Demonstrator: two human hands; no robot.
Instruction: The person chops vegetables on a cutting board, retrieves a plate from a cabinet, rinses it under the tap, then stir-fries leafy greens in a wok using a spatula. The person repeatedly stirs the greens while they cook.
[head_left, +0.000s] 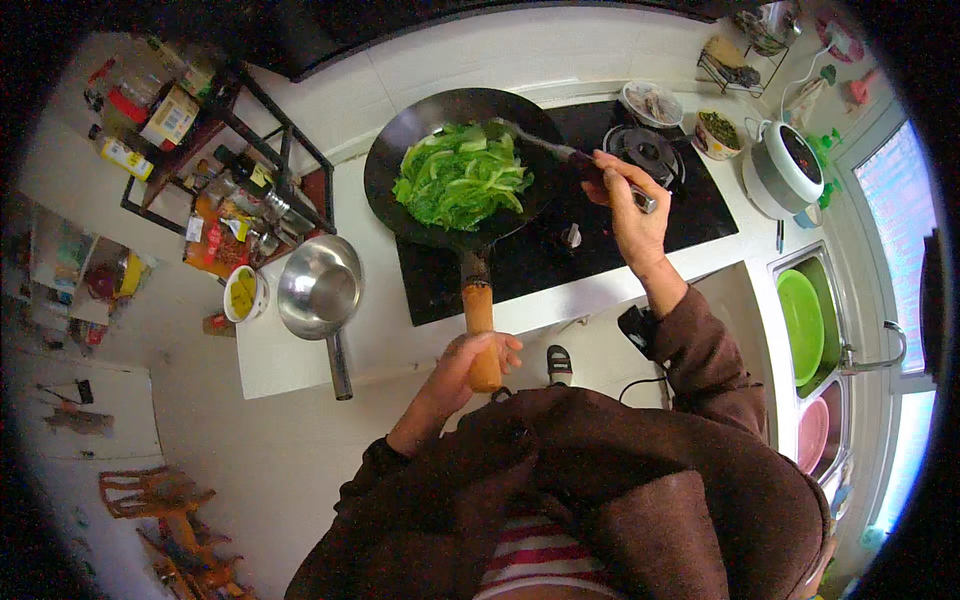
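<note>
A black wok (397, 150) stands on the left side of the black glass cooktop (540, 277). Chopped leafy greens (465, 180) are heaped inside it. My left hand (465, 367) grips the lower part of the wok's wooden handle (480, 311), which points toward me. In my right hand (634, 195) is a metal cooking spatula (536, 140) with a dark grip, held over the right side of the wok. Its front end reaches the far right edge of the greens, where leaves partly hide it.
A metal pan (319, 289) and a bowl of yellow-green pieces (244, 294) sit left of the wok. Behind them rises a spice rack (281, 142). Right are a free burner (643, 154), a covered bowl (651, 103), a rice cooker (780, 172) and the sink (831, 300).
</note>
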